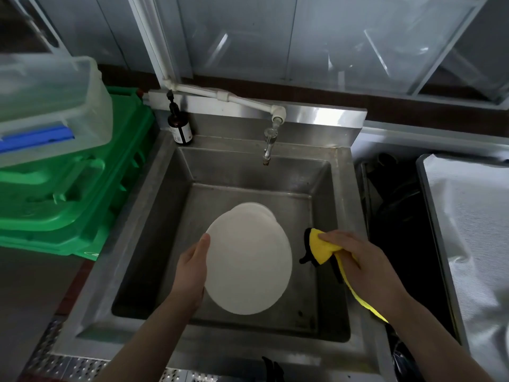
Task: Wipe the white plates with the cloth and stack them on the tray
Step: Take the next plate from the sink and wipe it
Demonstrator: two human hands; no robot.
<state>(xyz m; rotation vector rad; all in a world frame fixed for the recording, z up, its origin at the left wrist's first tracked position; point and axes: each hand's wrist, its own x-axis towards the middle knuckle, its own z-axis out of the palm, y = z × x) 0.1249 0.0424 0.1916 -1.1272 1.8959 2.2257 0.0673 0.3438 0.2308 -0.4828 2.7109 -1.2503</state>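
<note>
My left hand (191, 271) grips the left rim of a white plate (248, 260), holding it tilted over the steel sink (154, 205). Behind it, part of a second white plate (260, 209) shows in the basin. My right hand (363, 264) holds a yellow cloth with black edging (321, 245) just right of the held plate, not touching it. A metal tray (468, 230) covered with a pale sheet lies on the right counter.
A tap (268, 146) hangs over the back of the sink, with a dark pump bottle (179, 128) at the back left corner. Green crates (82, 188) and a clear plastic bin (46, 106) are stacked left. A dark gap (399, 216) separates sink and tray.
</note>
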